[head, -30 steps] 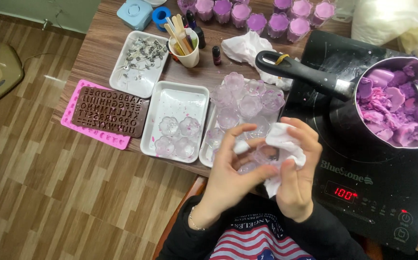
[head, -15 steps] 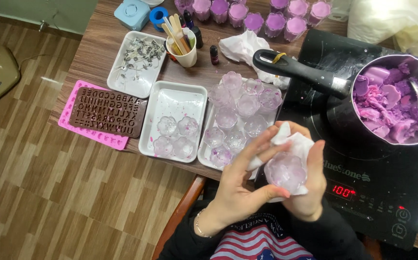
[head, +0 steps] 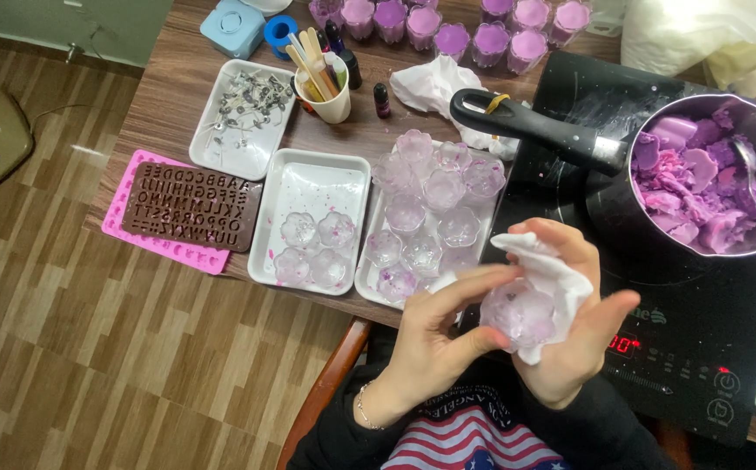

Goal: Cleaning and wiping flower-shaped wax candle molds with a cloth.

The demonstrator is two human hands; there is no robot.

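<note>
A person seated at a wooden table [head: 178,96] holds a clear flower-shaped glass cup [head: 517,313] between both hands, just in front of the black induction cooker [head: 700,348]. The right hand [head: 574,326] cradles the cup in a white tissue [head: 556,278], fingers curled around its far side; the left hand [head: 434,335] grips the near side, thumb and forefinger pressed against the rim. On the cooker sits a steel saucepan [head: 656,222] of purple wax chunks [head: 700,187], its black handle [head: 530,126] reaching out over the table above the hands. Left of the cooker lies a white tray [head: 376,277] crowded with more clear cups [head: 434,196], then a second white tray [head: 312,183] holding four. Further left of the cooker rest a brown letter mould [head: 191,207] on a pink mat [head: 164,248] and a tray of metal wick tabs [head: 243,117]. Behind the cooker's left corner lies a crumpled tissue [head: 430,83], with filled purple candles [head: 456,22] along the table's far edge.
</note>
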